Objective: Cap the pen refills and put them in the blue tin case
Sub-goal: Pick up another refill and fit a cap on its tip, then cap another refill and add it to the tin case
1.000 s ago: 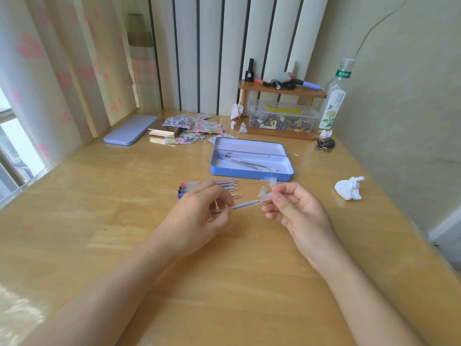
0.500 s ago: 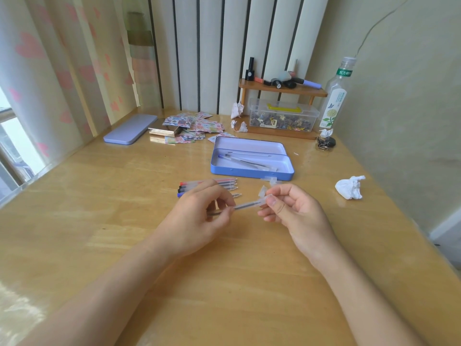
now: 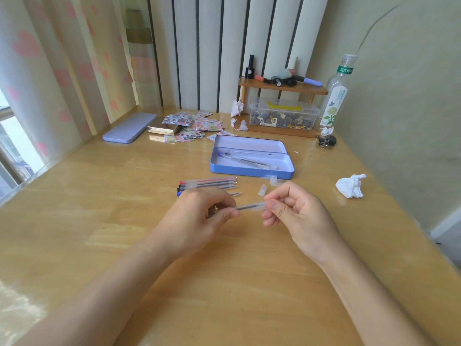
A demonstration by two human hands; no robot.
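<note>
My left hand (image 3: pixel 199 218) pinches the back part of a thin clear pen refill (image 3: pixel 245 207) held level above the table. My right hand (image 3: pixel 296 216) grips the clear cap (image 3: pixel 259 205) sitting on the refill's tip end. Just beyond my left hand, several uncapped refills (image 3: pixel 209 183) lie side by side. A few loose clear caps (image 3: pixel 270 180) rest near the open blue tin case (image 3: pixel 252 169), which holds some capped refills (image 3: pixel 245 161).
The case's blue lid (image 3: pixel 127 127) lies at the far left beside a pile of stickers (image 3: pixel 192 126). A crumpled tissue (image 3: pixel 350 186) sits at the right. A wooden shelf (image 3: pixel 282 87), a clear box (image 3: pixel 283 116) and a bottle (image 3: pixel 335 96) stand at the back.
My right hand has pushed the clear cap onto the refill's tip; a second ago the cap was held just off the end. My left hand has stayed in place.
</note>
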